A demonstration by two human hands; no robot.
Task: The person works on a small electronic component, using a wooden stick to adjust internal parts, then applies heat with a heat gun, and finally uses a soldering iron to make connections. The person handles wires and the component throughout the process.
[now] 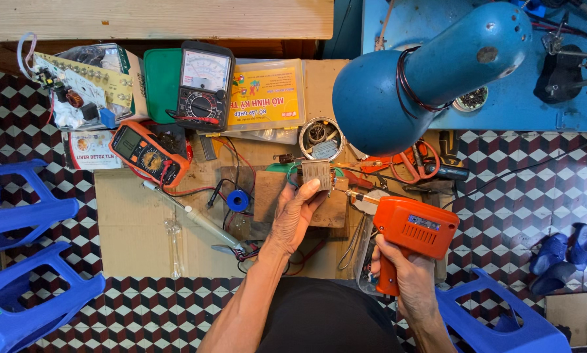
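My left hand is clamped on a small grey boxy component, thumb and fingers pinching it above the wooden block at the middle of the cardboard work mat, and my right hand is wrapped tight round the grip of the orange soldering gun, whose tip reaches to just beside that component. The blue desk lamp hides the bench behind it, so the orange-handled scissors show only in part, and I cannot tell whether the tip actually touches the component
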